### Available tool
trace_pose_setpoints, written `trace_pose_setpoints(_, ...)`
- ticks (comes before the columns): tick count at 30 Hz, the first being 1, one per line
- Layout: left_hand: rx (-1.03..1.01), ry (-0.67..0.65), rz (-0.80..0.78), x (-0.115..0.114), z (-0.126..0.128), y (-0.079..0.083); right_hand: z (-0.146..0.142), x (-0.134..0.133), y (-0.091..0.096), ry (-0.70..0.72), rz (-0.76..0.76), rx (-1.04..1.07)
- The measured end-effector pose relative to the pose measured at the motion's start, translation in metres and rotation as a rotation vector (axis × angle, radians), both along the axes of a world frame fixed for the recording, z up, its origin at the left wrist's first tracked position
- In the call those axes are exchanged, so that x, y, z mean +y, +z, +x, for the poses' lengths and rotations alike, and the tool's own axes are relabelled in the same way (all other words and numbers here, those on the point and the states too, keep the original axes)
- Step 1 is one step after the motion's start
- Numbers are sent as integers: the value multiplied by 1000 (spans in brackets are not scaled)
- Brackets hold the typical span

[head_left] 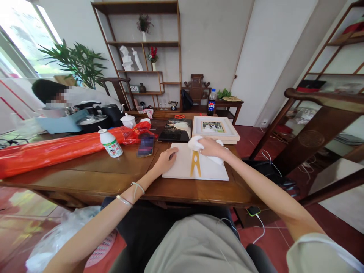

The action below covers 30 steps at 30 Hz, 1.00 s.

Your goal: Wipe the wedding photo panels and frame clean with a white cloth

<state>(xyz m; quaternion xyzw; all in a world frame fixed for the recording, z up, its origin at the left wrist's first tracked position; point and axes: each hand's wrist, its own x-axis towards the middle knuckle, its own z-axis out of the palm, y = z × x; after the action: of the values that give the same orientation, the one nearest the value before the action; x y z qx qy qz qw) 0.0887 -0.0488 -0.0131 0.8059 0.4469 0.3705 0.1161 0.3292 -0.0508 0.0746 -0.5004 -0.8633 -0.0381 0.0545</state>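
Observation:
In front of me on the wooden table lies a flat white panel (178, 168) with a gold shape like a letter A (195, 167) on its face. My right hand (211, 147) grips a bunched white cloth (196, 143) and presses it on the far part of the panel, by the top of the gold shape. Part of the cloth trails to the right under my wrist. My left hand (167, 159) lies at the panel's left edge, its fingers loosely bent and holding nothing.
Behind the panel are a white picture frame (233, 135) and a dark photo panel (167, 132). To the left lie a phone (145, 146), a white bottle (110, 143) and a long red plastic wrap (62, 146). A cola bottle (211, 104) stands farther back. Another person leans at the far left.

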Motion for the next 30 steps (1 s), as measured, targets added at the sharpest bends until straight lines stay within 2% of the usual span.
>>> trace_pose_setpoints(4,2,4,13,1,0,-2,46,-17,-3,-161,8,-40)
trace_pose_setpoints(7,7,6,15,2,0,-3,60,-38,-6,-187,23,-95)
trace_pose_setpoints(9,7,9,15,2,-1,-3,55,-63,-8,-114,29,-130)
trace_pose_setpoints(13,-2,1,12,1,-1,-3,33,-128,-5,130,-4,-128)
trace_pose_setpoints(15,-8,-5,15,1,-1,-3,26,-147,-1,162,-47,-121)
trace_pose_setpoints(18,-8,-10,22,1,-1,-3,26,-137,1,121,-51,-98)
trace_pose_setpoints(23,-1,-8,13,1,-1,-2,35,-63,-18,126,60,29)
trace_pose_setpoints(25,-5,-8,7,0,-1,-2,34,-45,-28,111,113,85)
trace_pose_setpoints(27,-7,-9,4,0,0,-2,29,-44,-35,95,139,102)
trace_pose_setpoints(30,-3,-9,4,0,0,-1,16,-71,-38,126,133,75)
